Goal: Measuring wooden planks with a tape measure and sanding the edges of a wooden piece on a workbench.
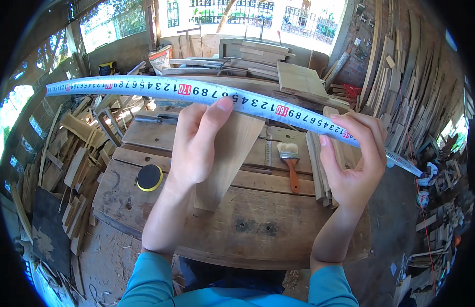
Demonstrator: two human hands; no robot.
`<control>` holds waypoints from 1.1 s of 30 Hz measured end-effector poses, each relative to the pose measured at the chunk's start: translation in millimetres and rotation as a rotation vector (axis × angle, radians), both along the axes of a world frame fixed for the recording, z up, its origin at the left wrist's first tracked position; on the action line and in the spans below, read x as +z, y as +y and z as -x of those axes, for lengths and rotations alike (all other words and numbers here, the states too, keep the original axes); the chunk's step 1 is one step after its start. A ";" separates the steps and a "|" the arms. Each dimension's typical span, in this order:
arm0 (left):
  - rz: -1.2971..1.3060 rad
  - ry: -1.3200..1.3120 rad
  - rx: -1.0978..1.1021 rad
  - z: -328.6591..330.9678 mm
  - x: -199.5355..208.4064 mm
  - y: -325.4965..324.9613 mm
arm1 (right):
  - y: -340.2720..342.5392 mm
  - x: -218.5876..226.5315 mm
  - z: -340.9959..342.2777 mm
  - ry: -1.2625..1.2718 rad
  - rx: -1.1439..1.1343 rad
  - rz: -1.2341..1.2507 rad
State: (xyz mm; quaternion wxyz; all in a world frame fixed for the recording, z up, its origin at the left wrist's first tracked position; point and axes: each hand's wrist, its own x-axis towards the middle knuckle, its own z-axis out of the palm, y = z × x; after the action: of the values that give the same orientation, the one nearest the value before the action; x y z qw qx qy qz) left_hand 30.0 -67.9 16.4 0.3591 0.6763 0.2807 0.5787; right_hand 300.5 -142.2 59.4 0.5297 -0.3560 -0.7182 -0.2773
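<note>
One tape measure (161,88) stretches above the counter (242,207), pinched by the fingers of the left hand (195,146) over a plank (231,161) and by those of the right hand (357,169), with a paintbrush (291,166) lying on the counter below.

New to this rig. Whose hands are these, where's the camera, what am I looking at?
No robot here: these are a person's own bare hands. The single picture comes from a wide fisheye camera worn on the head, looking down, so straight edges bend and the corners go black. Picture left is the person's left.

Both hands hold a tape raised above a wooden bench: the left hand pinches it near mid-picture, the right hand farther right.

On the bench are a brush, a yellow-rimmed black disc and wood strips. A pale board shows beside the left forearm; whether it lies flat, I can't tell.
</note>
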 end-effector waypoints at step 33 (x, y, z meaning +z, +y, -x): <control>0.088 -0.332 -0.053 -27.0 9.7 -21.3 | -17.9 -6.7 48.7 -0.123 0.066 0.014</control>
State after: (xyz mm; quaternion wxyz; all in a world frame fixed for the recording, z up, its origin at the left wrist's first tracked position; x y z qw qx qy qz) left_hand 56.9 -89.1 26.1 0.4450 0.5622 0.2243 0.6601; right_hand 251.9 -160.1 52.7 0.4909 -0.3181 -0.7626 -0.2762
